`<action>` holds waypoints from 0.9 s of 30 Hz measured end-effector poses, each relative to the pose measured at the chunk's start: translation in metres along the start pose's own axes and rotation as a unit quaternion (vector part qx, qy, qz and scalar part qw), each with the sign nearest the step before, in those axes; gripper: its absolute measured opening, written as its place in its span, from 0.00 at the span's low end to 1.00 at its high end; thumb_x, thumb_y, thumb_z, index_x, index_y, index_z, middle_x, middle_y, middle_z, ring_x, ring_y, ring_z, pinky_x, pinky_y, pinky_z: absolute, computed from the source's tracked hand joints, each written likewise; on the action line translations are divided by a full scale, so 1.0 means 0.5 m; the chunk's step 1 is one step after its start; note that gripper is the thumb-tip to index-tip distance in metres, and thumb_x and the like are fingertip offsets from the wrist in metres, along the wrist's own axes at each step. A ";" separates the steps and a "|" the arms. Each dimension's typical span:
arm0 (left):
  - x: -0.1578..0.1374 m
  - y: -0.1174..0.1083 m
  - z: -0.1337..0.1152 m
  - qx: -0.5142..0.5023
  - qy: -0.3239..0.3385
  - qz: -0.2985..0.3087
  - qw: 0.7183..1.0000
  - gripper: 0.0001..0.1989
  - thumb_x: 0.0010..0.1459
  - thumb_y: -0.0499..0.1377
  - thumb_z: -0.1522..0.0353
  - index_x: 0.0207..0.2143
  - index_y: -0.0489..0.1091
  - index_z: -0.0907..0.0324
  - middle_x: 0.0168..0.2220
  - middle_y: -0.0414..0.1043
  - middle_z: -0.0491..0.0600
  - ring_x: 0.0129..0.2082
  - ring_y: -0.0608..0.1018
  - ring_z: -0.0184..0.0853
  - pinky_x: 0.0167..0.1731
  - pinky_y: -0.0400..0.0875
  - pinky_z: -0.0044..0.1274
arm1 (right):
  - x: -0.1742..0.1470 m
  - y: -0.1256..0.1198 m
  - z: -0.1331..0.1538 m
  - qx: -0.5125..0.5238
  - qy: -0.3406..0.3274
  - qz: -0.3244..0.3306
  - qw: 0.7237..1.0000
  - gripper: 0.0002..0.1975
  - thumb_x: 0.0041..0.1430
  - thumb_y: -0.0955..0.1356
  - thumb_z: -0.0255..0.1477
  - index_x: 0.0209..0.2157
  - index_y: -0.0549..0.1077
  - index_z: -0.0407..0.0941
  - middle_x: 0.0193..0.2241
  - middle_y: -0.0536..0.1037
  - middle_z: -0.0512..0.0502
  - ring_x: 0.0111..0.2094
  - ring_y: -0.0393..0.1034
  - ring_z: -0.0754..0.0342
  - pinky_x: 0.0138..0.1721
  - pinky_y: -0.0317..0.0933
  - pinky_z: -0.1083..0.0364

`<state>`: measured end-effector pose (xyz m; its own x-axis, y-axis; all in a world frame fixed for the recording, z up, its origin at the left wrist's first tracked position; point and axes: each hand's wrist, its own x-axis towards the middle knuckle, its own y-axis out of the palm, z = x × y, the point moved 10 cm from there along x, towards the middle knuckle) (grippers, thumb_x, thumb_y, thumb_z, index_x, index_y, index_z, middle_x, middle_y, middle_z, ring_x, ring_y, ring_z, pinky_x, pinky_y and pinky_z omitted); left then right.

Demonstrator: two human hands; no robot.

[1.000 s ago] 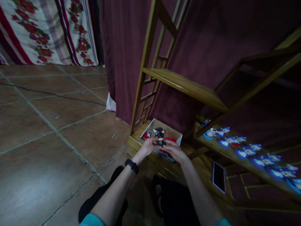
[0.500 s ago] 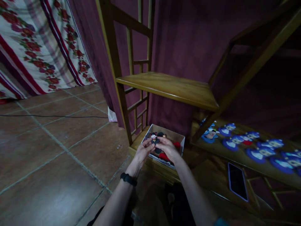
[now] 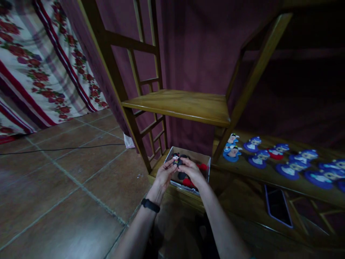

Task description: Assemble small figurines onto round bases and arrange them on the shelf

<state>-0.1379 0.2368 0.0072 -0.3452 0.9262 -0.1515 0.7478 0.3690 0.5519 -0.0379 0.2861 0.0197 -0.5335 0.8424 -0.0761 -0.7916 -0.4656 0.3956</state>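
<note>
Between my two hands is a small figurine [image 3: 176,159] with a white face, black and red head and a dark base. My left hand [image 3: 165,174] pinches it from the left, a black band on that wrist. My right hand [image 3: 192,169] grips it from the right, with fingers at its edge. Both hands are over an open cardboard box [image 3: 203,157] on the low shelf. Inside the box lie red pieces [image 3: 188,182] and dark round pieces, partly covered by my hands.
A wooden shelf board [image 3: 180,104] juts out above the box, between slanted posts. To the right, several blue figurines [image 3: 258,159] stand in rows on a low board. A phone [image 3: 279,205] lies in front of them. A black cable [image 3: 61,148] crosses the tiled floor at left.
The view has shifted and tilted slightly, so the shelf and figurines appear displaced. Both hands keep the small figurine over the box, its pose nearly the same.
</note>
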 end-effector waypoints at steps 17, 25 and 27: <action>-0.004 -0.029 0.016 0.025 -0.033 -0.055 0.998 0.12 0.43 0.64 0.77 0.34 0.72 0.65 0.26 0.74 0.50 0.25 0.76 0.30 0.29 0.74 0.23 | 0.002 -0.014 -0.026 -0.050 0.005 -0.031 0.998 0.19 0.39 0.72 0.30 0.38 0.75 0.42 0.37 0.77 0.44 0.27 0.68 0.59 0.25 0.61 0.60; 0.006 -0.034 0.015 0.034 -0.050 -0.091 0.994 0.12 0.41 0.63 0.80 0.32 0.71 0.65 0.23 0.72 0.47 0.22 0.75 0.29 0.26 0.74 0.22 | 0.016 -0.003 -0.022 -0.122 -0.007 -0.027 0.992 0.17 0.42 0.68 0.29 0.38 0.74 0.44 0.36 0.77 0.46 0.27 0.66 0.58 0.21 0.54 0.62; 0.005 -0.033 0.013 0.033 -0.050 -0.095 0.994 0.12 0.41 0.63 0.80 0.31 0.71 0.65 0.22 0.72 0.46 0.21 0.74 0.28 0.25 0.73 0.22 | 0.019 -0.004 -0.025 -0.127 -0.006 -0.031 0.991 0.16 0.42 0.68 0.28 0.37 0.74 0.44 0.34 0.77 0.47 0.26 0.65 0.59 0.21 0.54 0.62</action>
<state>-0.1475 0.2337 -0.0080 -0.4285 0.8412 -0.3298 0.7118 0.5390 0.4503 -0.0452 0.2917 0.0068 -0.4791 0.8740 -0.0811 -0.8729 -0.4648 0.1481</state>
